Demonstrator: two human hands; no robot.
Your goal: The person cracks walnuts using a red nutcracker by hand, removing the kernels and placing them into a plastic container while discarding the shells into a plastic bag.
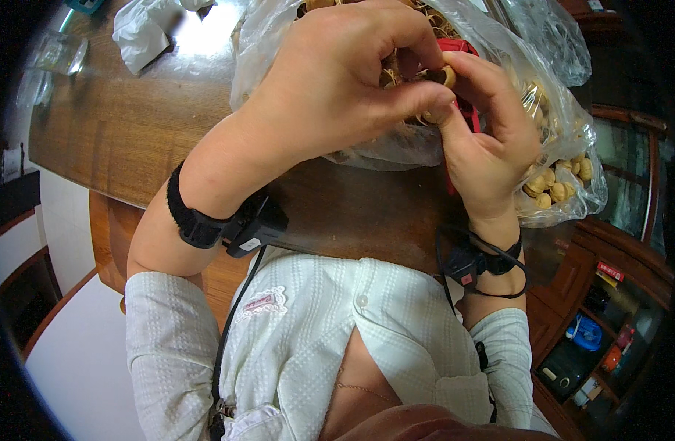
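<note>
Between the fingertips of both hands is a cracked walnut (446, 76) with a dark inside, partly hidden by the fingers. My left hand (348, 77) pinches it from the left with thumb and index finger. From the right, the thumb and fingers of my right hand (489, 127) hold it too. Beneath the hands lies a red object (470, 114), mostly covered, its kind unclear. An opened clear plastic bag (392, 149) spreads under the left hand, with broken walnut shells (439, 23) in it. Whole walnuts (552, 187) fill another clear plastic bag (583, 206) beside my right hand.
Crumpled white tissue (142, 38) lies on the brown wooden table (122, 132), with a drinking glass (59, 52) at its far left. The table's near edge runs close to my body. Cables hang from black wrist-strapped devices (257, 226). A wooden cabinet (569, 292) stands at right.
</note>
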